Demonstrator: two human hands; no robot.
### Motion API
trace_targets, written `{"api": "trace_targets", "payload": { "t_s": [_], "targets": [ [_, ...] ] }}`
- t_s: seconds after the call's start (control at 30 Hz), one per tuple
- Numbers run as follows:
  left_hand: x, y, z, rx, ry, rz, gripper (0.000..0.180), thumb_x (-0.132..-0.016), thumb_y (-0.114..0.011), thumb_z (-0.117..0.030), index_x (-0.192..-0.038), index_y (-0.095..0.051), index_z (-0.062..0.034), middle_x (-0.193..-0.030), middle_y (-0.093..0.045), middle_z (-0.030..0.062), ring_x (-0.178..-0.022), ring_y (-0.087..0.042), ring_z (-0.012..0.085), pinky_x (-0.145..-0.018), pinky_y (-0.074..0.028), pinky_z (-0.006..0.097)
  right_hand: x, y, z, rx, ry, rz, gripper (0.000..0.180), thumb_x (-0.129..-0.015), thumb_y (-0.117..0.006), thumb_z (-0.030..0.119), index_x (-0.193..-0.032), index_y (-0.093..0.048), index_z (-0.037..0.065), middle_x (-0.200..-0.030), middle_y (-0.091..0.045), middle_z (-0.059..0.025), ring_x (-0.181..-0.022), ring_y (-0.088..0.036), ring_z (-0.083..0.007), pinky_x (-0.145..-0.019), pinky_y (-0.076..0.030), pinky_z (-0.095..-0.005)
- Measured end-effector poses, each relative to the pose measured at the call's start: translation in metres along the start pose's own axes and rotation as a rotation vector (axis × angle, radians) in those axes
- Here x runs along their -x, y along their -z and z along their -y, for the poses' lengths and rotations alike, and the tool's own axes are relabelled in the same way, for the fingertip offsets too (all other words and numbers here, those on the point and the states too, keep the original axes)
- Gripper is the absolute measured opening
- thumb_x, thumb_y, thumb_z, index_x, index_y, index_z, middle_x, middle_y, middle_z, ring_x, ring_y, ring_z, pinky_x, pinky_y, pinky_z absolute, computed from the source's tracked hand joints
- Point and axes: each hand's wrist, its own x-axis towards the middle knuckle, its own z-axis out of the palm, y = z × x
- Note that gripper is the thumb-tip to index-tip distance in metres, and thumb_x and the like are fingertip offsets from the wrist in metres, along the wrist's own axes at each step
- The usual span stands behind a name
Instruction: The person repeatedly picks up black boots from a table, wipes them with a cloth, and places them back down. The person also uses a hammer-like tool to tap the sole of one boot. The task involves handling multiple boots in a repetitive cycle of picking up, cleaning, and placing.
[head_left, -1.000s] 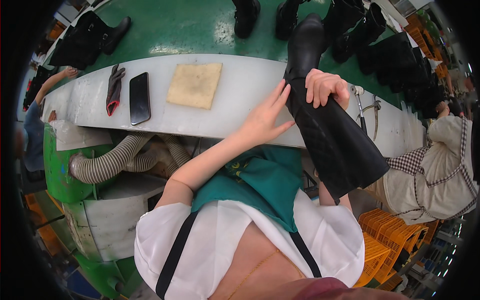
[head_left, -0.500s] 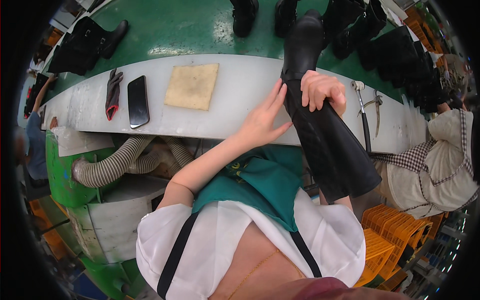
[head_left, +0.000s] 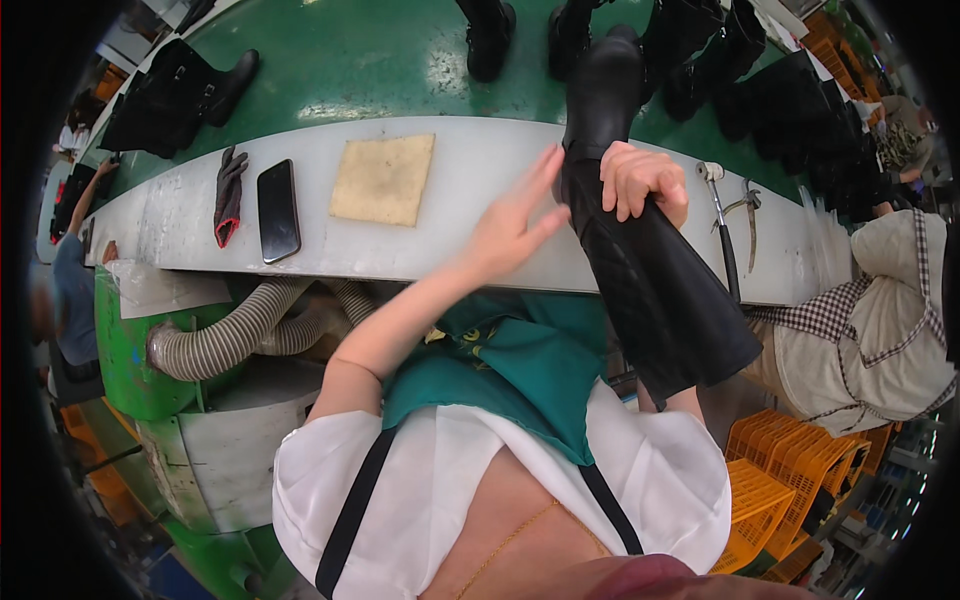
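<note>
A tall black leather boot [head_left: 655, 290] slants across the white bench edge, its toe pointing away over the green surface and its shaft opening toward me. My right hand [head_left: 643, 182] is closed around the shaft near the ankle; the right forearm is mostly hidden behind the boot. My left hand [head_left: 515, 222] is just left of the ankle, fingers stretched out and slightly blurred, holding nothing. Whether its fingertips touch the leather I cannot tell.
On the white bench [head_left: 310, 165] lie a beige square pad [head_left: 381, 180], a black phone [head_left: 278, 211], a dark glove [head_left: 229, 195], a hammer [head_left: 722, 230] and pincers [head_left: 750, 215]. More black boots [head_left: 178, 97] stand beyond. Orange crates [head_left: 790, 470] and a co-worker [head_left: 870, 320] are at right.
My left hand has drawn back slightly to the left, away from the boot's ankle. My right hand keeps its grip, and the boot stays nearly in place.
</note>
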Motion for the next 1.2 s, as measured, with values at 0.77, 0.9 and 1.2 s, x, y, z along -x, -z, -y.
{"api": "trace_targets", "payload": {
  "t_s": [0.77,0.9,1.2],
  "targets": [
    [-0.123,0.005,0.035,0.722,0.399,0.111,0.072,-0.097,-0.048,-0.047,-0.153,-0.017,-0.0123,-0.127,-0.045,0.0056,-0.11,-0.046,0.0148,-0.1,-0.038,0.035,0.0,0.02,-0.011,-0.009,-0.008,-0.001,0.056,-0.096,-0.024,0.034,-0.047,-0.041,0.013,-0.045,-0.053,0.0,-0.044,-0.053,-0.0193,-0.064,-0.041,-0.0331],
    [-0.124,0.001,0.035,0.778,0.386,0.085,0.065,-0.099,-0.046,-0.042,-0.153,-0.02,-0.0169,-0.111,-0.048,0.002,-0.1,-0.045,0.012,-0.095,-0.039,0.032,0.002,0.029,-0.015,-0.061,-0.031,-0.01,0.058,-0.097,-0.023,0.034,-0.048,-0.043,0.013,-0.047,-0.054,-0.0006,-0.046,-0.054,-0.0193,-0.066,-0.041,-0.0331],
    [-0.114,-0.007,0.042,0.627,0.412,0.103,0.056,-0.1,-0.042,-0.031,-0.151,-0.026,-0.0157,-0.141,-0.043,0.0078,-0.11,-0.05,0.017,-0.096,-0.04,0.034,0.011,0.044,-0.024,-0.139,-0.025,-0.04,0.057,-0.097,-0.021,0.033,-0.05,-0.044,0.013,-0.049,-0.056,-0.0021,-0.052,-0.055,-0.02,-0.071,-0.04,-0.0332]
  ]
}}
